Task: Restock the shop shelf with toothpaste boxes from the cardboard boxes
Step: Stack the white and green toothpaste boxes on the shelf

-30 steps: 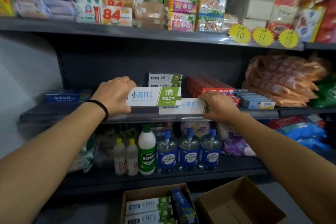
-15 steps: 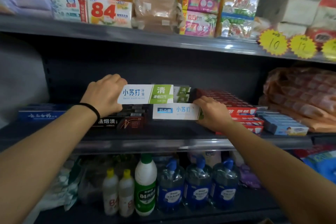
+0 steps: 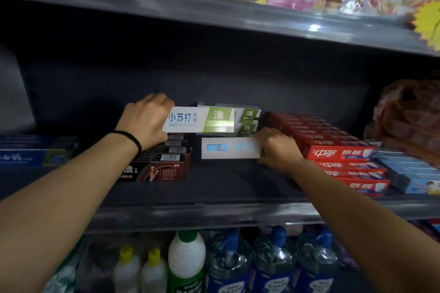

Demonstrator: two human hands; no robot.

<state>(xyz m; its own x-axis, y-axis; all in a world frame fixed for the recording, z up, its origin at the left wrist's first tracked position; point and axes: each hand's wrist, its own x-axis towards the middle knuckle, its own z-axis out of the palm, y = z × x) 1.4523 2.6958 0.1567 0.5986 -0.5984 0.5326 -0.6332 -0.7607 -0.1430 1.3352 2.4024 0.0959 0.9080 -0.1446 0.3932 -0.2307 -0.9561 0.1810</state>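
My left hand (image 3: 145, 121) grips one end of a white and green toothpaste box (image 3: 198, 119), held above the middle shelf (image 3: 214, 188). Lower down, my right hand (image 3: 276, 147) holds the right end of a second white toothpaste box (image 3: 229, 148), low over the shelf surface. Right behind both boxes is a small stack of the same white and green boxes (image 3: 247, 120). The cardboard boxes are out of view.
Dark toothpaste boxes (image 3: 164, 162) lie left of the gap, red toothpaste boxes (image 3: 333, 150) right of it, blue ones (image 3: 409, 173) further right. A long blue box (image 3: 31, 152) lies far left. Bottles (image 3: 185, 261) stand on the shelf below; packets fill the top shelf (image 3: 214, 16).
Both hands carried their boxes deeper into the middle shelf, up to the green and white stack. The view moved closer and up, so the cardboard boxes on the floor dropped out of sight.
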